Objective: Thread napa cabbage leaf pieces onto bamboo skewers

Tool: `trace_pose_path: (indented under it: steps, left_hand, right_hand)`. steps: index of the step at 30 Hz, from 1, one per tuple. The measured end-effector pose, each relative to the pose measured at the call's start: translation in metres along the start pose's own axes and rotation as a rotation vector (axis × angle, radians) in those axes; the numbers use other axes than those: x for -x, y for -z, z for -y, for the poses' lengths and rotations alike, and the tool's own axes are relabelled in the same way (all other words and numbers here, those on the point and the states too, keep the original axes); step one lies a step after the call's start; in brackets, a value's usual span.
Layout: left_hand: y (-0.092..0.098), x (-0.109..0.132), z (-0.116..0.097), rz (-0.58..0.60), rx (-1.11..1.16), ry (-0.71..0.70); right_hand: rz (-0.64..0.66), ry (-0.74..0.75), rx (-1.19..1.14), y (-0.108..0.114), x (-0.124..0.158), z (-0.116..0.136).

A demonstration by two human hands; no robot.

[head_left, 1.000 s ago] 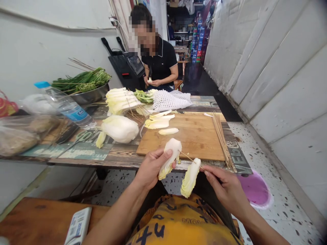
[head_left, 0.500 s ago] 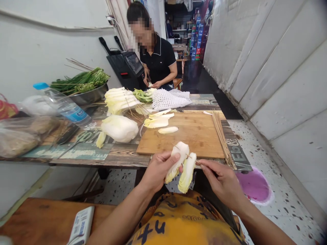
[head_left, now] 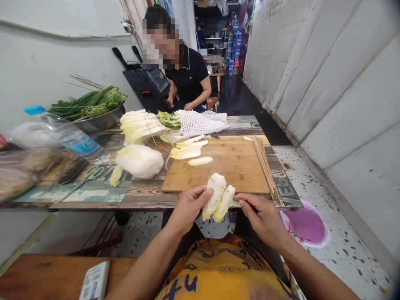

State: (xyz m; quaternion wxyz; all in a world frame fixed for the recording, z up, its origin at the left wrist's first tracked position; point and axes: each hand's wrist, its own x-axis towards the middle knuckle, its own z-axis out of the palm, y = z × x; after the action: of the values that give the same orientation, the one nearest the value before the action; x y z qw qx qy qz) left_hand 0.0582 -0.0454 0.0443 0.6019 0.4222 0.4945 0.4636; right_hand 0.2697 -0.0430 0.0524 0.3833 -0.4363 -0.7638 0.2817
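My left hand (head_left: 191,208) pinches a white cabbage leaf (head_left: 215,191) with a yellow lower edge. A thin wooden skewer (head_left: 225,189) runs through this leaf and through a smaller cabbage leaf (head_left: 225,203) to its right. The skewer's right end is between the thumb and fingers of my right hand (head_left: 258,210). Both leaves hang just off the near edge of the wooden cutting board (head_left: 231,171). Several loose leaf pieces (head_left: 200,161) lie on the board's left part, and a bundle of skewers (head_left: 265,166) lies along its right side.
A whole cabbage (head_left: 140,161), scissors (head_left: 93,171) and a water bottle (head_left: 78,139) are on the left. Behind are skewered leaves (head_left: 140,125), white foam netting (head_left: 203,123) and a metal bowl (head_left: 100,121) of greens. A person (head_left: 190,75) sits across the table.
The smaller leaf has come closer to the larger one, now overlapping it, and my right hand has moved slightly left with the skewer. The view has shifted a little. The person's hands have moved apart.
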Motion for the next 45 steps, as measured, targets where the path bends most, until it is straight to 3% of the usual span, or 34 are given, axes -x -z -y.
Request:
trace_pose_path:
  steps: [2,5,7,9,11,15,18,21,25,28,34,45]
  left_hand:
    - [0.009,-0.011,-0.004,-0.104,-0.160,-0.101]
    - [0.026,-0.039,-0.013,-0.448,-0.596,-0.407]
    - [0.032,-0.058,-0.018,-0.446,-0.968,-0.499]
    - [0.031,-0.073,-0.020,-0.406,-1.291,-0.461]
    - [0.027,-0.081,-0.021,-0.446,-1.499,-0.378]
    - [0.025,-0.085,-0.023,-0.473,-1.580,-0.315]
    - [0.030,-0.082,-0.027,-0.402,-1.450,-0.378]
    - [0.029,-0.073,-0.030,-0.380,-1.066,-0.361]
    - [0.015,-0.053,-0.028,-0.126,-0.315,-0.108]
    - [0.006,-0.042,-0.025,-0.020,0.032,-0.001]
    - [0.001,-0.034,-0.027,0.034,0.306,0.039]
    - [0.003,-0.032,-0.027,-0.026,0.426,0.094]
  right_hand:
    - [-0.026,-0.031,0.007,0.004,0.001,-0.004]
    - [-0.078,-0.095,0.022,0.010,0.003,-0.012]
    - [-0.095,-0.128,0.025,0.013,0.005,-0.017]
    - [-0.103,-0.152,0.021,0.013,0.007,-0.020]
    - [-0.106,-0.171,0.012,0.013,0.009,-0.023]
    - [-0.087,-0.197,-0.010,0.013,0.011,-0.025]
    - [-0.070,-0.206,-0.023,0.014,0.010,-0.025]
    - [-0.050,-0.205,-0.032,0.013,0.010,-0.025]
    - [-0.007,-0.196,-0.034,0.011,0.010,-0.024]
    - [0.027,-0.183,-0.020,0.013,0.010,-0.021]
    - [0.036,-0.162,0.012,0.017,0.010,-0.015]
    - [0.026,-0.176,0.017,0.021,0.013,-0.012]
